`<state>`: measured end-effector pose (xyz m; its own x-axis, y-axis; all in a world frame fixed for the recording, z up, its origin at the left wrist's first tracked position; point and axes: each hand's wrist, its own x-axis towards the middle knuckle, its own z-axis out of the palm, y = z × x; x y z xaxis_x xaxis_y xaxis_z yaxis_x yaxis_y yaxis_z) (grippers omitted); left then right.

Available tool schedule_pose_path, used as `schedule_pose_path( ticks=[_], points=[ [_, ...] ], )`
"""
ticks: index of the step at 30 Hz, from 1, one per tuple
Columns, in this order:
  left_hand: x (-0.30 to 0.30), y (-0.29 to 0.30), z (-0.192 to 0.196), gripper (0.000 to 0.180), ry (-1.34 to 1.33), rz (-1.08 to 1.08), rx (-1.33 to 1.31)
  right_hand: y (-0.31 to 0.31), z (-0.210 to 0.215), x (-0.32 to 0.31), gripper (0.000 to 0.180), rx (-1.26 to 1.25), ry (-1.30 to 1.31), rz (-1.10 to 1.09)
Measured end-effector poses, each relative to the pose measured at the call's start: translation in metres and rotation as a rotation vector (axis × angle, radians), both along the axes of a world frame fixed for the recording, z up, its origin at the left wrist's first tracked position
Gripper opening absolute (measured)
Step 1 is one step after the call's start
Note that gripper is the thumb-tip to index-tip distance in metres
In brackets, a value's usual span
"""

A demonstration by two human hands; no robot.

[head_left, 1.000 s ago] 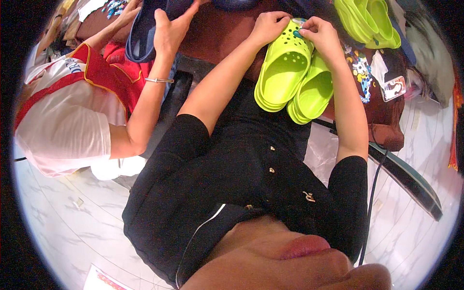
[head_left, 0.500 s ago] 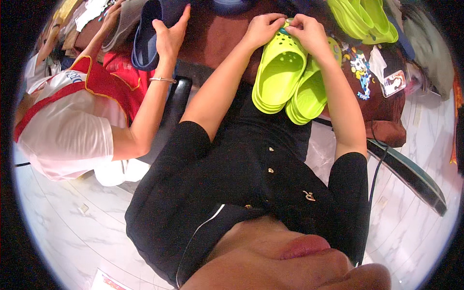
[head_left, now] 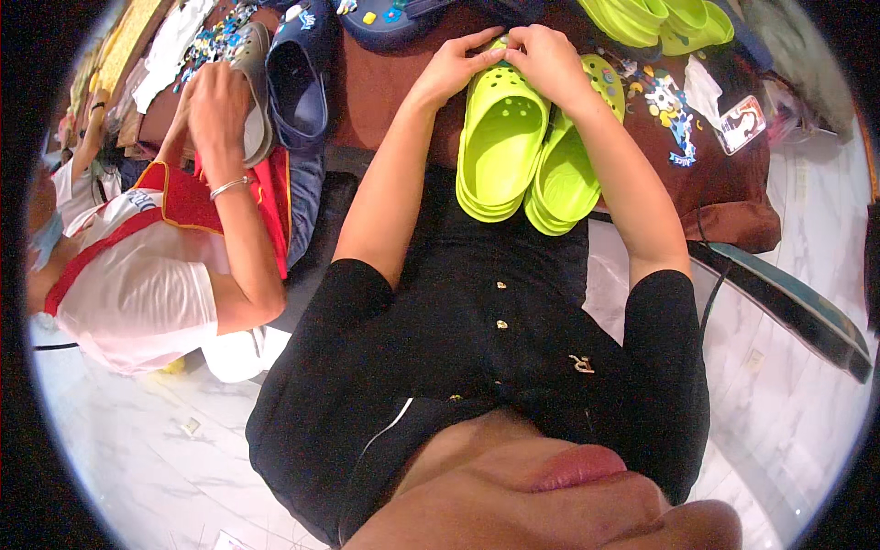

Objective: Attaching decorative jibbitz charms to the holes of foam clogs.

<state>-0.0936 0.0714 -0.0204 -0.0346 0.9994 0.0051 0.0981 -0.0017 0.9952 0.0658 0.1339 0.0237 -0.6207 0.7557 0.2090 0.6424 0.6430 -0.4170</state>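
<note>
Two lime-green clogs lie side by side on the brown surface (head_left: 385, 87), right at its near edge, heels toward the person, toes away. The left clog (head_left: 502, 137) is the one being handled: bright lime foam, rounded toe cap with a cluster of round vent holes, smooth hollow footbed, thick ribbed sole rim showing at the heel. The right clog (head_left: 566, 174) sits just beside it, touching along the inner side, slightly tilted and partly under the right forearm; a row of side holes shows near its toe.

Left hand (head_left: 454, 66) rests on the toe end of the left clog, fingers curled over the top edge, thumb pressing against the upper. Right hand (head_left: 548, 57) meets it at the same toe area, fingers bent and pinched close together on the upper. Both hands are narrow, gripping the clog's toe; whether something small sits between the fingertips, cannot tell.

More lime clogs (head_left: 655, 18) are stacked at the far edge of the surface. Small colourful charms (head_left: 665, 105) lie scattered to the right of the pair. A navy clog (head_left: 298, 78) and a grey clog (head_left: 249, 87) sit at the left, where a neighbouring person in a white shirt has a braceleted hand (head_left: 215, 101) on the grey one.
</note>
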Motion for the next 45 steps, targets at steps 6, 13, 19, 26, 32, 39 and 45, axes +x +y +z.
schedule_pose_path(
  ticks=[6,13,19,26,32,39,45],
  points=[
    [0.002,0.003,0.0,0.052,0.002,-0.002,-0.038,-0.023,0.007,0.012,0.019,0.357,-0.212,0.11],
    [0.001,0.008,0.008,0.05,-0.069,-0.037,-0.084,-0.031,0.003,0.027,0.022,0.295,0.012,0.148],
    [0.003,0.016,0.013,0.051,0.097,0.003,-0.118,-0.036,0.005,0.029,0.025,0.219,0.049,0.124],
    [-0.004,0.032,0.006,0.058,0.369,-0.056,-0.093,-0.037,0.001,0.029,0.019,0.188,0.123,0.065],
    [-0.004,0.038,-0.005,0.059,0.477,-0.029,-0.074,-0.038,0.003,0.028,0.02,0.172,0.119,0.065],
    [0.011,0.046,-0.005,0.061,0.754,0.05,-0.104,-0.039,0.007,0.028,0.014,0.241,0.089,0.061],
    [-0.014,0.055,-0.028,0.068,0.52,0.057,-0.075,-0.041,0.008,0.028,0.023,0.257,0.085,0.071]
  ],
)
